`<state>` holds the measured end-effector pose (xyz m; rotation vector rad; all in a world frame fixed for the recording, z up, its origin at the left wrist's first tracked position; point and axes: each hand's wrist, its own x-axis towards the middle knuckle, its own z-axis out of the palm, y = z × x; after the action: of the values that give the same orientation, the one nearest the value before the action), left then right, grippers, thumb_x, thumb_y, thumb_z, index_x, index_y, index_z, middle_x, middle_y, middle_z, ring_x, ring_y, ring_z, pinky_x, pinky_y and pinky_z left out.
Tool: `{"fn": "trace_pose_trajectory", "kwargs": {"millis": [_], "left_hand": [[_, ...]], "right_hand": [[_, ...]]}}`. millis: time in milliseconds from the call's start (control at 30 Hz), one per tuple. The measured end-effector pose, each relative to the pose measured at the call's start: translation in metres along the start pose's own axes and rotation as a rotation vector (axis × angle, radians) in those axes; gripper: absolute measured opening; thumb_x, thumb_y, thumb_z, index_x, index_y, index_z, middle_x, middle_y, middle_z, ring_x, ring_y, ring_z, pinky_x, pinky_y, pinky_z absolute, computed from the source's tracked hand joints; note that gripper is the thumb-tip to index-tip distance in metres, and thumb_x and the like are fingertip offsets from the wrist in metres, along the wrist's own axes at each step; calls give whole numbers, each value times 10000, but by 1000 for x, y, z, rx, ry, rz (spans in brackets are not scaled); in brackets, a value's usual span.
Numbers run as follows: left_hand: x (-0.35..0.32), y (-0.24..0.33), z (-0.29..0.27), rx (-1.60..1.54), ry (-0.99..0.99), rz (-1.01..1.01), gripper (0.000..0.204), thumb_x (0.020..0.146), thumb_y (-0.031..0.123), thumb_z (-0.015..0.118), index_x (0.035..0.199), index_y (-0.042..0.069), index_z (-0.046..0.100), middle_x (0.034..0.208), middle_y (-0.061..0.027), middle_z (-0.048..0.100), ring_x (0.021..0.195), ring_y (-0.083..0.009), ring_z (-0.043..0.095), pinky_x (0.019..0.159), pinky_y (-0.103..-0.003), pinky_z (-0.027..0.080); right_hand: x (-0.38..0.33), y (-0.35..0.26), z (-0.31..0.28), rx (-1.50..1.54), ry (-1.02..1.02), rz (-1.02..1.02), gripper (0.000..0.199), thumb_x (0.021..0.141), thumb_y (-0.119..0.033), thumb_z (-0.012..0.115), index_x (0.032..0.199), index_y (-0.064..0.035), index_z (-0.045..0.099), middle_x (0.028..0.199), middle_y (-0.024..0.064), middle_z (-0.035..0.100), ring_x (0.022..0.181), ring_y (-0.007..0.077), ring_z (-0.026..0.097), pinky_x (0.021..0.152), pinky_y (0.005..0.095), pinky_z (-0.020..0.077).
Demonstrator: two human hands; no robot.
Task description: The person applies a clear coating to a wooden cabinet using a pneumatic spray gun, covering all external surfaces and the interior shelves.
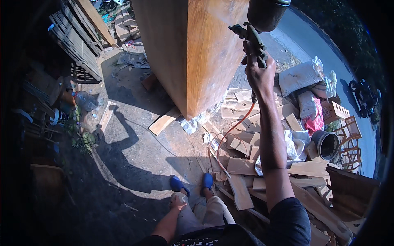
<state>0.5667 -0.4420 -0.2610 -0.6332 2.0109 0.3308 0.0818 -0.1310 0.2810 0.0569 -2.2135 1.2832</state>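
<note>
Beside one wooden piece (209, 61), right fingers (248, 49) clamped round one spray gun (257, 40), left fingers (176, 200), state unclear

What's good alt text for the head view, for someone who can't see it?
A person's right hand holds a spray gun pointed at a tall wooden piece outdoors, while the left hand rests on the left leg. An orange-red hose runs down from the gun past scattered boards; a motorcycle stands at far right.
</note>
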Motion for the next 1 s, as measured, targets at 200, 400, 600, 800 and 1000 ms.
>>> {"fn": "trace_pose_trajectory", "kwargs": {"millis": [200, 400, 600, 800, 1000], "left_hand": [[-7, 2, 0, 41, 1, 7, 1120, 683, 667, 800, 1588, 291, 257, 1521, -284, 379, 1334, -432, 508, 1035, -507, 483], [2, -31, 32, 108, 128, 74, 1119, 687, 638, 803, 1586, 288, 237, 1513, -277, 373, 1298, -433, 532, 1018, -516, 498], [-44, 5, -5, 53, 70, -35, 1041, 725, 590, 776, 1570, 241, 278, 1444, -259, 442, 1245, -431, 568, 991, -499, 525], [-54, -6, -1, 54, 88, 7, 988, 727, 576, 781, 1546, 235, 347, 1395, -231, 483, 1239, -408, 563, 987, -479, 521], [-64, -7, -9, -33, 136, 11, 929, 711, 466, 829, 1500, 202, 415, 1322, -228, 515, 1215, -410, 559, 971, -474, 513]], "right_hand": [[-47, 67, 24, -4, -47, 98, 346, 984, -312, 670, 1122, 4, 693, 651, 88, 653, 612, 119, 617, 589, 320, 485], [-105, 157, 67, -10, -90, 242, 365, 974, -342, 685, 1066, 12, 694, 625, 110, 604, 584, 165, 569, 564, 356, 458], [-164, 236, 112, -29, -152, 353, 363, 979, -341, 670, 1026, 18, 686, 633, 127, 608, 589, 170, 565, 577, 371, 463], [-218, 319, 160, -35, -182, 409, 331, 963, -313, 676, 1012, 15, 686, 674, 221, 646, 597, 306, 661, 585, 432, 494], [-271, 404, 215, -42, -168, 397, 385, 951, -340, 706, 968, 43, 669, 655, 253, 631, 586, 352, 666, 568, 439, 492]]}}
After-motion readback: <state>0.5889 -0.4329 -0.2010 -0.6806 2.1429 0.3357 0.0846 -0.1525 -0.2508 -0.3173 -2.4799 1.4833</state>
